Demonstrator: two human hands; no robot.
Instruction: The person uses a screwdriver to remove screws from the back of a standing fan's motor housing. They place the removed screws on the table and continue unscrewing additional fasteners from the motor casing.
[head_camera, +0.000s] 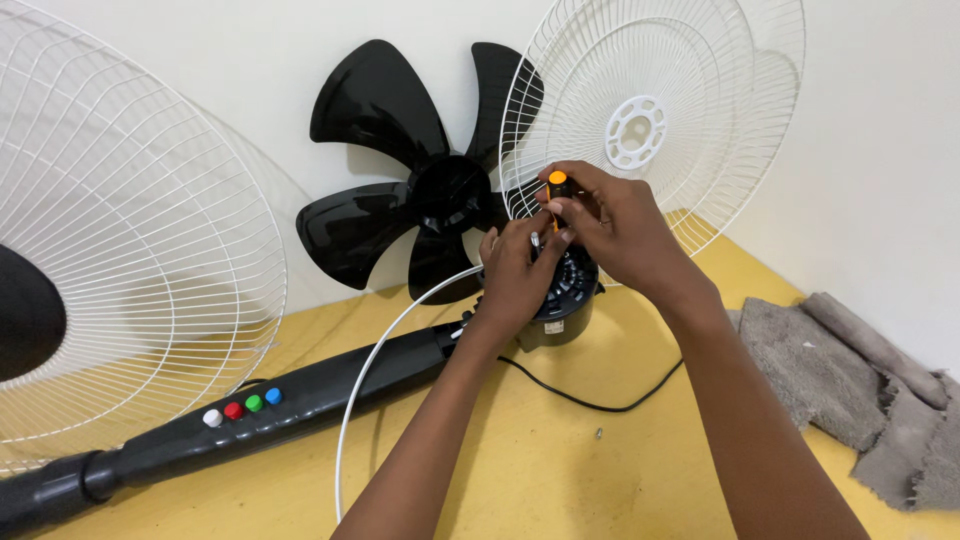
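Over the half-hidden black fan motor (565, 300), right hand (620, 230) fingers gripping screwdriver (557, 185), left hand (515, 280) clasping housing.

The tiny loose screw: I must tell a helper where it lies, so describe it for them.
Start at the black motor housing under the hands. Follow its black cord onto the yellow table. Just below the cord's curve lies the screw, a lone small silvery speck.

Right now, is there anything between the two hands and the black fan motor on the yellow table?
Nothing visible stands between them. The left hand already rests on the black motor housing, and the right hand holds an orange-capped screwdriver down onto it. The white rear guard leans behind, not in the way.
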